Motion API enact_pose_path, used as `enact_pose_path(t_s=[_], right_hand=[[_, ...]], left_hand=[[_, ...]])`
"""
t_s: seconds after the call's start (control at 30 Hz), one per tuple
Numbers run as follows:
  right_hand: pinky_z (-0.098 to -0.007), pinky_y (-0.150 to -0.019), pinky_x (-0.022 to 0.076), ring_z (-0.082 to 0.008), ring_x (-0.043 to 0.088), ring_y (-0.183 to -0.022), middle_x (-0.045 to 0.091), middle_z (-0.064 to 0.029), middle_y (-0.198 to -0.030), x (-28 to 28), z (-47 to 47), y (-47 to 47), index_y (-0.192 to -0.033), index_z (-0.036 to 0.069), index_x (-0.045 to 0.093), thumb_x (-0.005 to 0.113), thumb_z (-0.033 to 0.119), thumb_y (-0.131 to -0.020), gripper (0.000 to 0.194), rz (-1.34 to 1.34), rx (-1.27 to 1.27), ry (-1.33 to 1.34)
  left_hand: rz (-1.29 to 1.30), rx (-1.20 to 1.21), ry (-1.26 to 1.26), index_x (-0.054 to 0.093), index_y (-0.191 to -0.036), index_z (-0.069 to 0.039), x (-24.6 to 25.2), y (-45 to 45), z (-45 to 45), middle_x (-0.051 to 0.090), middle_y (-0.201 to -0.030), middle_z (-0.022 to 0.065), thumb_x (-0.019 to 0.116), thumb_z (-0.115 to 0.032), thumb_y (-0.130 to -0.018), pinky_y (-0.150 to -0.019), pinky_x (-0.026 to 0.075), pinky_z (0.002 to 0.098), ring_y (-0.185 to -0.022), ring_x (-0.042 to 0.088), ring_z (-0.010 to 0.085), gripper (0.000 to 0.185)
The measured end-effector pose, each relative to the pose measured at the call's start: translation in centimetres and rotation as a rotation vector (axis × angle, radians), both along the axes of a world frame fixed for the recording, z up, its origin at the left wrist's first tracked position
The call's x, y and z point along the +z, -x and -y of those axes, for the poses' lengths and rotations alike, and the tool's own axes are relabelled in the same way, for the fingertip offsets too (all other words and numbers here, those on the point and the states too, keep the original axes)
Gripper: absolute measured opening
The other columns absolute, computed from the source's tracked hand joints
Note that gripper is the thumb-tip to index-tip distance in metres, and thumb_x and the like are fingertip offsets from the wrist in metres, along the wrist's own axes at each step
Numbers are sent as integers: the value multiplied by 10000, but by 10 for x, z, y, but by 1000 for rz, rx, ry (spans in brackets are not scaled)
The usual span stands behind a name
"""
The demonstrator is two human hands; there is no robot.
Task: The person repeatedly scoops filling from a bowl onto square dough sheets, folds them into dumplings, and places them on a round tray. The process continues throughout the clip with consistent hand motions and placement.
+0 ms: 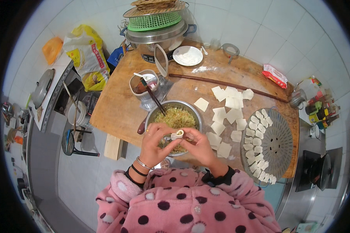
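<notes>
My left hand (159,142) and my right hand (199,147) both pinch a folded dough wrapper (177,134) with a bit of filling showing inside it. They hold it above a metal bowl (199,116) of chopped yellow-green filling (179,116). Dark chopsticks (155,100) lean from a plastic container to the bowl's far left rim. Right of the bowl, flat square dough wrappers (234,115) lie scattered on the wooden table (116,107). Farther right, a round perforated metal tray (280,137) carries rows of folded dumplings (252,141) along its left side.
A long wooden rolling pin (227,84) lies across the table behind the wrappers. The plastic container (144,84) stands behind the bowl, its lid (161,61) raised. At the back are a plate of flour (187,56) and a large steel pot (157,38). A knife handle (141,126) juts out left of the bowl.
</notes>
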State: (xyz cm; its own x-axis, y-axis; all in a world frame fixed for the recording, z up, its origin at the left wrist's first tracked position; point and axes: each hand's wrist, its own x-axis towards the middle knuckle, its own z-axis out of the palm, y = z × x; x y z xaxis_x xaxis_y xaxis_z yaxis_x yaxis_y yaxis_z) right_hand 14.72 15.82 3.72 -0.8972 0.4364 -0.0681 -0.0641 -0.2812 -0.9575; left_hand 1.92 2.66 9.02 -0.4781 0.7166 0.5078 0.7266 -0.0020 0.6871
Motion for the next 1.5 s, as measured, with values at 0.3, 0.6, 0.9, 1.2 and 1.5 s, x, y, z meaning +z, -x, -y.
enact_pose_path(t_s=[0.3,0.6,0.9,1.2,1.5], right_hand=[[-279,-884,551,-109,628,-1053,667,-38,-1150,-5,-3,-5,-1246,23,618,686,38,-921,332,11,25,-128],[-301,-924,526,-144,638,-1093,676,-70,-1189,8,-6,-8,-1386,65,436,690,20,-900,551,10,57,-120],[-319,-956,507,-142,607,-1146,671,-72,-1207,5,-10,-7,-1403,71,425,716,50,-901,581,20,74,-128],[-293,-966,513,-108,607,-1109,664,-28,-1170,-7,-13,-7,-1246,42,578,695,22,-900,366,80,46,-48],[-299,-965,517,-108,613,-1103,666,-27,-1170,-6,-10,-5,-1270,47,569,704,38,-906,388,68,31,-100]], left_hand=[[-223,-123,102,707,-976,-102,6,2,-5,611,-965,81,798,-159,-796,-802,462,387,-905,578,298,209],[172,-304,231,722,-1176,-100,2,13,-6,587,-864,84,788,-167,-830,-735,470,335,-823,570,237,359],[170,-248,210,733,-1132,-107,16,13,-7,591,-840,68,833,-171,-785,-693,481,321,-769,576,218,366],[-18,-192,113,720,-985,-108,15,13,-10,594,-905,89,852,-171,-752,-717,494,350,-836,599,273,275],[57,-201,175,714,-1015,-96,16,14,-11,566,-889,87,833,-190,-775,-714,478,351,-815,573,275,284]])
